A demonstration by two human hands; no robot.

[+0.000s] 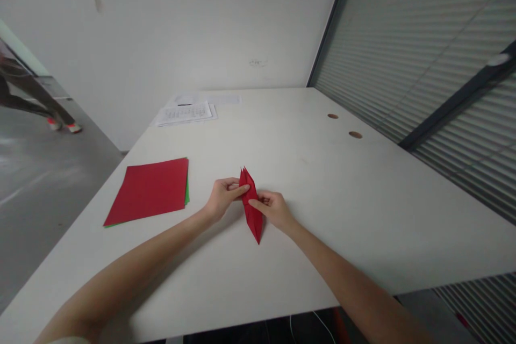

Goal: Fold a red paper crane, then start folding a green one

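Note:
A piece of folded red paper, long and narrow with pointed ends, is held just over the white table. Its top end splits into several thin points. My left hand pinches its upper left side, thumb on the front face and fingers behind. On the right side, my right hand grips it lower down, with the thumb lying across its middle. The fingers behind the paper are partly hidden.
Left of my hands lies a stack of red paper sheets, with green edges showing beneath. Printed papers sit at the far left. Two round holes pierce the table near the blinds. A person's legs show beyond the table at left.

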